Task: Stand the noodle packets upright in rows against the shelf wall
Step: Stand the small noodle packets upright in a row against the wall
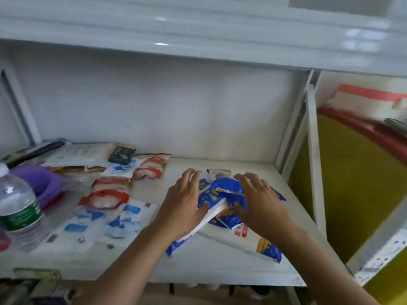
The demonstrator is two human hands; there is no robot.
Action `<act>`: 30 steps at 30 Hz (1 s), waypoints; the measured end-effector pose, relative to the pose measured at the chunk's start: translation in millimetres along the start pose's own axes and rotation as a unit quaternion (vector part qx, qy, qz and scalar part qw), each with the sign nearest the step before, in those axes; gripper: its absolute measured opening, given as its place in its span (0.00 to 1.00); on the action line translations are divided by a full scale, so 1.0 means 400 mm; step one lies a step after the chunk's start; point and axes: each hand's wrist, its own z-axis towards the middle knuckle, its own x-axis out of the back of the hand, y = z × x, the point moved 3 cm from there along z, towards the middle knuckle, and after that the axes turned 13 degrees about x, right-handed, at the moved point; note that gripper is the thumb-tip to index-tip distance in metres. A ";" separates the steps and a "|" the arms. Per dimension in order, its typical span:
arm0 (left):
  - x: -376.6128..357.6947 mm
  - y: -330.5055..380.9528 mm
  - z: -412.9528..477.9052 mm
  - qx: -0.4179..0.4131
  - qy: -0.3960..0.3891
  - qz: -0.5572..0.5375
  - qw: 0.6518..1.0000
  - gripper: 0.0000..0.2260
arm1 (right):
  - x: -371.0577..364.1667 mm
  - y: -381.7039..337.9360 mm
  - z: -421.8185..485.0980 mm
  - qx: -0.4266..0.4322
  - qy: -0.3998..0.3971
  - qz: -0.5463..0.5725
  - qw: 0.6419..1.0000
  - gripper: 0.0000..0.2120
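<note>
Together, left hand (182, 201) and right hand (259, 203) press a crinkled heap of glossy blue-and-white noodle packets (224, 189) between widely spread fingers; one long flat packet (267, 249) lies on the shelf (198, 267) beneath the right fingers.

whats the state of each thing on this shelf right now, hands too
noodle packets, heaped flat, none upright
left hand, fingers spread, pressing the heap
right hand, fingers spread, resting on the heap
water bottle, upright, capped
red-and-white packets, lying flat
blue-and-white sachets, lying flat
green box, lying flat
</note>
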 end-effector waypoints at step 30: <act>-0.091 -0.104 0.203 0.076 -0.073 -0.002 0.994 0.26 | -0.055 0.099 0.205 -0.035 0.213 0.205 0.955 0.14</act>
